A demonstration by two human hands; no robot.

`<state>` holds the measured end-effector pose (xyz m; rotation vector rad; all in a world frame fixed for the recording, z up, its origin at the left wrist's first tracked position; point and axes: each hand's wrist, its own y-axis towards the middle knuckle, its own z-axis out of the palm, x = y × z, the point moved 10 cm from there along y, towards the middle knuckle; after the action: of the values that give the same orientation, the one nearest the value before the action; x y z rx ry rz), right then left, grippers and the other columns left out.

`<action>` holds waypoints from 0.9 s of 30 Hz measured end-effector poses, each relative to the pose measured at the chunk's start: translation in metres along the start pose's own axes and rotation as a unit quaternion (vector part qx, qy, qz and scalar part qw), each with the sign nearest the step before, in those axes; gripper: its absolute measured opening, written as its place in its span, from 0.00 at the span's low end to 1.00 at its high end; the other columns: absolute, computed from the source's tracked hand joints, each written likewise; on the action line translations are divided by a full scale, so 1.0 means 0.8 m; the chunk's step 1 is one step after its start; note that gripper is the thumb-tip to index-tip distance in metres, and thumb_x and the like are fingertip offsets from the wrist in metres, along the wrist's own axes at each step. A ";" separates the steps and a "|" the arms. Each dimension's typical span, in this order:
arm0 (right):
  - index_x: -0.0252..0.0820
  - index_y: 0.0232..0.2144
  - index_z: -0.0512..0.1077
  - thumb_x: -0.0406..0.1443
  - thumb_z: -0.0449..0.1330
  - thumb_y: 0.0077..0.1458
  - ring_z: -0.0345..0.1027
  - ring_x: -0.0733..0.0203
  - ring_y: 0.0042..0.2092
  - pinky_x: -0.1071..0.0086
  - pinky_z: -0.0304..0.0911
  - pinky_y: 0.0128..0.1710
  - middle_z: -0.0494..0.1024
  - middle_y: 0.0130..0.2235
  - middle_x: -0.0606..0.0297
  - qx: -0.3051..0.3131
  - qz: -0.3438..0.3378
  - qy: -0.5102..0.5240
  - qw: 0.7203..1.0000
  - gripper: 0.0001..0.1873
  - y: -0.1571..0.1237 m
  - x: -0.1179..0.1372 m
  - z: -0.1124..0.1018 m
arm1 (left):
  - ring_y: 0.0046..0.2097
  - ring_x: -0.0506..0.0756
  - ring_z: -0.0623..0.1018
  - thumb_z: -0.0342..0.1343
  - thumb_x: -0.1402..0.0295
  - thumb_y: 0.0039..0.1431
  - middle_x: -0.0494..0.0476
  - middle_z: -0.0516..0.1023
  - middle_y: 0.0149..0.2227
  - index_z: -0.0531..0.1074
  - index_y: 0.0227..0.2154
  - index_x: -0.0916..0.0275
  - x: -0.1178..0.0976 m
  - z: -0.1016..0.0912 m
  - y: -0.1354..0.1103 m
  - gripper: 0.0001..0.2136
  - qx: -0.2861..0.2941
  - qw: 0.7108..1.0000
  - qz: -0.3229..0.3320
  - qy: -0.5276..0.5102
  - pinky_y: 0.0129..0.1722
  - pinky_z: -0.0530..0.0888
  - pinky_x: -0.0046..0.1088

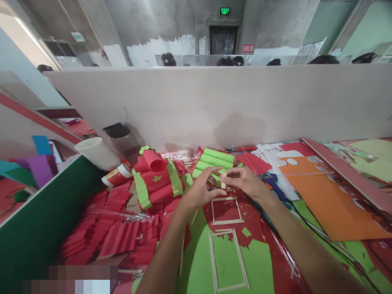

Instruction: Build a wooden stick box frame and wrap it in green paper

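Right hand [243, 181] and left hand [202, 188] face each other, the right pinching a small bundle of pale wooden sticks [223, 181] between thumb and fingers; the left curves open toward it, though I cannot tell whether it touches. The bundle sits between the two hands, in front of bright green rolled paper [218, 157]. Nearer the wearer lie a small rectangular frame of pale sticks [228, 222] and a larger rectangular stick frame [241, 257] on a light green paper sheet [260, 261]. Beside the right hand lies a dark blue glue gun [277, 187]
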<state>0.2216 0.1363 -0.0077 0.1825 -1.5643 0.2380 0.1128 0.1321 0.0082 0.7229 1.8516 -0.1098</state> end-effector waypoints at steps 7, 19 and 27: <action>0.39 0.28 0.77 0.44 0.68 0.40 0.69 0.61 0.29 0.69 0.66 0.29 0.76 0.27 0.64 -0.031 -0.002 -0.025 0.999 0.15 -0.001 0.004 -0.007 | 0.36 0.54 0.78 0.58 0.62 0.55 0.54 0.75 0.34 0.65 0.44 0.61 0.014 0.006 0.005 0.15 0.014 0.987 -0.082 -0.134 0.38 0.75 0.33; 0.37 0.30 0.77 0.46 0.69 0.39 0.68 0.63 0.30 0.71 0.65 0.30 0.76 0.30 0.62 -0.078 -0.014 0.013 0.997 0.19 0.005 -0.004 -0.027 | 0.39 0.53 0.79 0.58 0.70 0.54 0.54 0.79 0.36 0.71 0.44 0.60 -0.013 -0.004 0.008 0.13 -0.021 0.998 -0.004 -0.051 0.43 0.75 0.31; 0.37 0.31 0.77 0.44 0.69 0.41 0.70 0.62 0.32 0.68 0.67 0.35 0.77 0.30 0.61 -0.069 -0.023 0.047 0.996 0.17 0.004 -0.003 -0.025 | 0.39 0.54 0.78 0.58 0.66 0.55 0.57 0.80 0.38 0.77 0.39 0.60 -0.010 -0.013 0.007 0.10 -0.086 0.995 0.049 0.010 0.42 0.75 0.31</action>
<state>0.2403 0.1449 -0.0105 0.0977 -1.4758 0.0999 0.1093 0.1375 0.0206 0.6945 1.8145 0.1202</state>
